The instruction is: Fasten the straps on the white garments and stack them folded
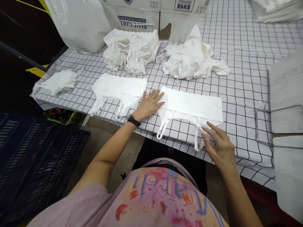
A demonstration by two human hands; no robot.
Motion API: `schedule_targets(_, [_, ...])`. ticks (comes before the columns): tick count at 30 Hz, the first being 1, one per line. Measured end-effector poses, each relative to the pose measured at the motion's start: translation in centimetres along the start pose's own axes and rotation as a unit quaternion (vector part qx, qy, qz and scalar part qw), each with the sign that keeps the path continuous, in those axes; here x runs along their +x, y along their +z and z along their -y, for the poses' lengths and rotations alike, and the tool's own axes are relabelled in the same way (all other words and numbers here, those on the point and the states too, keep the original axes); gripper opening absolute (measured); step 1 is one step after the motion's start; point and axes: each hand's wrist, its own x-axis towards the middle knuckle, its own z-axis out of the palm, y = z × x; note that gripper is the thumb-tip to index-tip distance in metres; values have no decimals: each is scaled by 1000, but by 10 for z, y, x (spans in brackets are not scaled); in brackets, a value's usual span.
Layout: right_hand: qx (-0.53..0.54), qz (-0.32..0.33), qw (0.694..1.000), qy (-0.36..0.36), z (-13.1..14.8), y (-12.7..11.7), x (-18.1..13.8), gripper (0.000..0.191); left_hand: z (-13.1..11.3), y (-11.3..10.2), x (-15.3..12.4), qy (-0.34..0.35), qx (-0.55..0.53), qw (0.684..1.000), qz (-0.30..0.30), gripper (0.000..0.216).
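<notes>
A white strappy garment, like a camisole top, lies flat before me with its straps toward the table's front edge. My left hand rests with fingers spread, the fingertips on this garment's left end. At its lower right corner is my right hand, thumb and fingers apart, close to the right strap; whether the fingertips touch the fabric I cannot tell. To the left, a second white garment is laid out flat, its right edge beside my left hand.
Behind are a neat stack of white garments and a loose heap. Cardboard boxes and a white bag stand at the back. A small white bundle lies left; a box with a metal wire frame is right.
</notes>
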Motion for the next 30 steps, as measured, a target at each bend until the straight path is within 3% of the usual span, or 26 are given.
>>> schedule_targets(6, [11, -85, 978, 188, -38, -5, 54, 31, 3, -6, 22, -72, -50, 991, -104, 35])
schedule_targets(10, [-40, -94, 961, 258, -77, -2, 94, 27, 0, -12, 52, -153, -75, 983, -69, 20])
schedule_targets(15, [-49, -66, 955, 286, -105, 9, 124, 27, -3, -16, 80, -198, -94, 975, -25, 22])
schedule_targets(19, [-38, -38, 954, 295, -111, 17, 137, 34, -3, -16, 85, -195, -137, 971, -33, 20])
schedule_targets(23, [-4, 5, 959, 283, -107, 17, 152, 21, -1, -15, 86, -179, -212, 959, -47, 25])
schedule_targets(26, [7, 29, 954, 299, -98, 12, 161, 12, 0, -14, 89, -182, -236, 953, -60, 20])
schedule_targets(30, [35, 11, 949, 313, -82, -5, 155, 13, -8, -15, 78, -181, -268, 941, -96, 11])
